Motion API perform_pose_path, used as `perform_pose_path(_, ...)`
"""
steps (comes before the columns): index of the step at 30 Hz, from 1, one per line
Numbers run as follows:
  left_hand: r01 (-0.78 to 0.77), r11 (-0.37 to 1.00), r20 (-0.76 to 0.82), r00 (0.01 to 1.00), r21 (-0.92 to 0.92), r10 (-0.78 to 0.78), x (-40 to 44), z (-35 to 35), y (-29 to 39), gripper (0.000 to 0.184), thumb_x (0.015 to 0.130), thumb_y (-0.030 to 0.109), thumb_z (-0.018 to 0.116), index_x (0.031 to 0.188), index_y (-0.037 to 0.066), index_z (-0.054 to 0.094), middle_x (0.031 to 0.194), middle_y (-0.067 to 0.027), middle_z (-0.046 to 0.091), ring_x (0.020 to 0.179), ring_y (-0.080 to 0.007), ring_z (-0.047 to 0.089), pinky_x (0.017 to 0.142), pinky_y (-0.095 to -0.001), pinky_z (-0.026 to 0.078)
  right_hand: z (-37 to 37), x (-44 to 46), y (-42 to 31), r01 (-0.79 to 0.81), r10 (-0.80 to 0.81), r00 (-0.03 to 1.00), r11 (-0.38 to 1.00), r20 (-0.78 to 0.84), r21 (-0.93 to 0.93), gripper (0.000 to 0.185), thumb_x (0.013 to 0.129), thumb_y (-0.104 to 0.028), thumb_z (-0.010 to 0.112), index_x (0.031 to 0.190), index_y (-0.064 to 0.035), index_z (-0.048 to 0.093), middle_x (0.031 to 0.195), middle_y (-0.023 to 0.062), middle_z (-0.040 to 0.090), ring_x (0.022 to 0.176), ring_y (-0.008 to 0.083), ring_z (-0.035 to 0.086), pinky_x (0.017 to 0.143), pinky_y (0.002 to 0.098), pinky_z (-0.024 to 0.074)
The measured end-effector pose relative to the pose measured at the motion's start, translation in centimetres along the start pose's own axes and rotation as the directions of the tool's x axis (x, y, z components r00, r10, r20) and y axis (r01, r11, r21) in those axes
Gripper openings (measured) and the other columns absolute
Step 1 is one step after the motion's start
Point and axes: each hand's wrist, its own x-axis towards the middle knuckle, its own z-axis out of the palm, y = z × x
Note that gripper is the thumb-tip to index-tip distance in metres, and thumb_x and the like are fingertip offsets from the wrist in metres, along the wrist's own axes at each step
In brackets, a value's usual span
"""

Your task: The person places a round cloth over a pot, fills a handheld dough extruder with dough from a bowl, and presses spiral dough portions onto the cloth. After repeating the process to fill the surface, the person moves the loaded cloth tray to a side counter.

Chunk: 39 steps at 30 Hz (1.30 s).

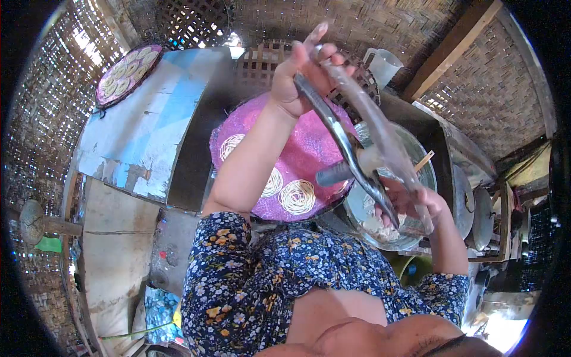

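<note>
A two-handled dough press (350, 146), made of a dark bar and a paler bar with a grey cylinder between them, is held up in front of me. My left hand (309, 68) grips its upper ends, with one finger sticking up. Around the lower ends closes my right hand (419, 205), partly hidden by the bars. Beneath the press lies a round tray covered in pink mesh (312, 152). Coiled nests of pale dough strands (297, 197) rest on that mesh. To the right, under my right hand, a metal basin (432, 178) contains whitish dough (380, 231) and a stick.
Another round tray of coils (129, 74) sits on the blue and white board (148, 119) at left. A clear plastic jug (383, 66) stands at the back right. Pots with lids (483, 217) line the right side. Woven bamboo walls (470, 89) enclose the space.
</note>
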Motion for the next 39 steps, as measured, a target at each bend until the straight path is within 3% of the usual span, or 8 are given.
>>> perform_pose_path(6,-0.022,0.995,-0.250,0.968,-0.097,-0.003,-2.5,-5.8,-0.6,0.071,0.079,0.060,0.045,0.131,0.014,0.031,0.070,0.0034,0.049,0.071,-0.0157,0.053,0.084,-0.0412,0.040,-2.2,2.3,0.1,-0.123,0.100,0.981,0.984,-0.166,-0.132,0.069,0.072,-0.053,0.058,0.114,0.0004,0.046,0.093,0.0142,0.059,0.073,0.0213,0.060,0.063,0.0320,0.0485)
perform_pose_path(13,-0.051,0.998,-0.263,0.964,-0.026,0.043,-4.2,-3.6,-0.3,0.074,0.076,0.061,0.048,0.133,0.018,0.028,0.064,0.0070,0.047,0.062,-0.0106,0.050,0.076,-0.0380,0.044,0.1,1.2,-1.2,-0.177,0.124,0.972,0.946,-0.202,-0.272,0.066,0.068,-0.050,0.062,0.105,0.0035,0.051,0.086,0.0111,0.059,0.068,0.0175,0.059,0.055,0.0280,0.0473)
perform_pose_path(14,-0.059,0.991,-0.201,0.979,-0.119,0.034,-3.9,-3.5,-0.6,0.073,0.074,0.063,0.048,0.129,0.017,0.033,0.066,0.0032,0.053,0.067,-0.0166,0.054,0.075,-0.0403,0.044,-0.1,0.3,-1.7,-0.175,0.099,0.965,0.932,-0.241,-0.319,0.065,0.067,-0.049,0.063,0.104,0.0039,0.051,0.085,0.0107,0.059,0.067,0.0172,0.058,0.055,0.0277,0.0471)
perform_pose_path(15,-0.077,0.994,-0.219,0.974,-0.081,0.058,-3.4,-3.2,-0.9,0.069,0.076,0.061,0.048,0.129,0.018,0.037,0.062,0.0071,0.048,0.061,-0.0096,0.050,0.074,-0.0372,0.045,-0.1,-0.1,-2.1,-0.177,0.073,0.957,0.914,-0.280,-0.365,0.065,0.066,-0.047,0.064,0.104,0.0043,0.052,0.084,0.0103,0.059,0.067,0.0168,0.058,0.055,0.0275,0.0469)
perform_pose_path(20,-0.120,0.993,-0.055,0.991,0.013,0.121,-1.0,-1.2,2.1,0.069,0.077,0.061,0.048,0.128,0.016,0.038,0.063,0.0072,0.046,0.063,-0.0097,0.049,0.075,-0.0367,0.045,2.5,1.1,-4.3,-0.149,-0.023,0.931,0.887,-0.364,-0.437,0.072,0.056,-0.051,0.070,0.100,0.0034,0.054,0.079,0.0083,0.059,0.063,0.0151,0.058,0.053,0.0251,0.0468)
perform_pose_path(28,-0.090,0.995,-0.009,0.996,-0.042,0.089,-2.7,1.2,0.4,0.066,0.081,0.058,0.043,0.130,0.014,0.037,0.064,0.0067,0.046,0.064,-0.0103,0.049,0.079,-0.0369,0.041,2.7,-2.0,-3.9,-0.181,0.043,0.941,0.903,-0.335,-0.390,0.075,0.057,-0.042,0.074,0.112,0.0039,0.051,0.090,0.0062,0.057,0.082,0.0147,0.053,0.075,0.0269,0.0419)
perform_pose_path(32,-0.100,0.991,0.161,0.980,-0.086,0.113,-0.8,1.1,1.2,0.065,0.082,0.056,0.043,0.129,0.013,0.037,0.066,0.0050,0.049,0.066,-0.0113,0.050,0.080,-0.0364,0.040,3.7,-1.7,-6.0,-0.132,-0.122,0.915,0.812,-0.386,-0.569,0.080,0.058,-0.039,0.074,0.119,0.0042,0.047,0.102,0.0096,0.057,0.093,0.0167,0.051,0.083,0.0295,0.0399)
perform_pose_path(39,-0.079,0.996,0.156,0.984,-0.032,0.083,-1.4,2.6,4.2,0.068,0.080,0.056,0.046,0.131,0.012,0.035,0.064,0.0048,0.047,0.066,-0.0113,0.049,0.079,-0.0366,0.040,3.6,0.0,-5.2,-0.096,-0.112,0.945,0.802,-0.306,-0.590,0.075,0.059,-0.039,0.074,0.116,0.0035,0.050,0.102,0.0107,0.058,0.092,0.0169,0.052,0.084,0.0303,0.0394)
